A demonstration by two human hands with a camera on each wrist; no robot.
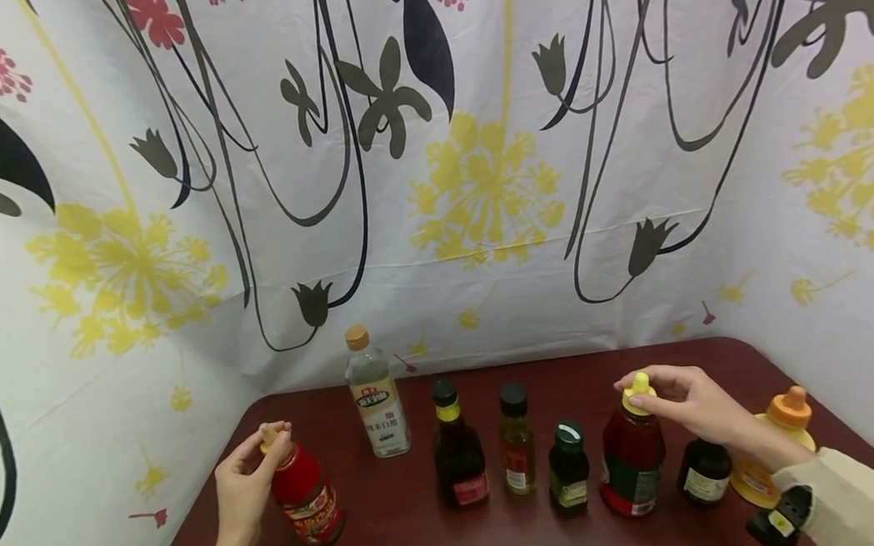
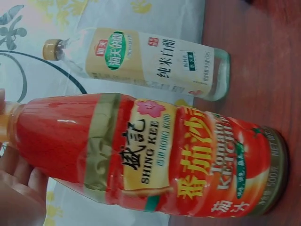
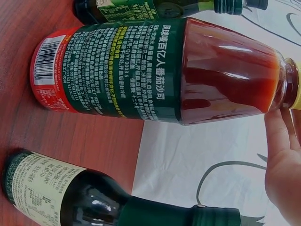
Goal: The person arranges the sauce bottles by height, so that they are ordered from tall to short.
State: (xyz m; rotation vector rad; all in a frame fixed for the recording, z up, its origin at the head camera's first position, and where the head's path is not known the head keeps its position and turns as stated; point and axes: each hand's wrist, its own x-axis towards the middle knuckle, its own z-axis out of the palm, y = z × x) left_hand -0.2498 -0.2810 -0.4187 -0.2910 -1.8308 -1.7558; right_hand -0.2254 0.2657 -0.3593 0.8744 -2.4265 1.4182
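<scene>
Left hand (image 1: 241, 481) pinches a mostly hidden cap (image 2: 4, 126), right hand (image 1: 691, 401) a yellow cap (image 1: 640, 386); beneath their fingers (image 3: 278, 134), two red sauce bottles (image 1: 310, 506); between and beside, six other bottles (image 1: 459, 455), two partly covered.

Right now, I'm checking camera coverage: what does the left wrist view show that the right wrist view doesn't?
Only left wrist: the left hand, red ketchup bottle, clear vinegar bottle.
Only right wrist: the right hand, large sauce bottle, cream-labelled dark bottle, green-labelled bottle cut off at the top.
Both: reddish-brown table, patterned cloth.
</scene>
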